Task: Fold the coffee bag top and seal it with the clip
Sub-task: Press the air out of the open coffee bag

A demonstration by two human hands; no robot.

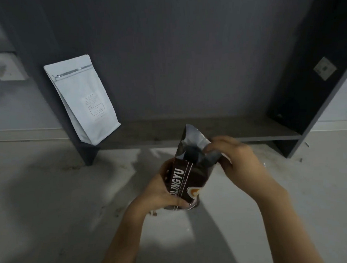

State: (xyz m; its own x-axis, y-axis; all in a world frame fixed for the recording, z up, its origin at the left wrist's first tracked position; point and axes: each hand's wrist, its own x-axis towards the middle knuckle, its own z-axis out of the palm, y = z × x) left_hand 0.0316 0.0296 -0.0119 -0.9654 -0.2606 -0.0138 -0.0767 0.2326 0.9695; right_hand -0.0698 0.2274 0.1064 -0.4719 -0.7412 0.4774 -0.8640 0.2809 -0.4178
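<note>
A dark brown coffee bag (187,182) with white lettering stands upright on the floor in the lower middle of the head view. Its silver-lined top (195,139) is open and sticks up. My left hand (161,193) wraps around the bag's lower left side. My right hand (235,156) pinches the right edge of the open top between its fingers. I see no clip in the frame.
A white zip-top pouch (81,99) leans against the left upright of a dark shelving unit (185,61). The unit's low shelf board (248,134) runs behind the bag. The pale concrete floor (52,206) has small crumbs scattered near the bag.
</note>
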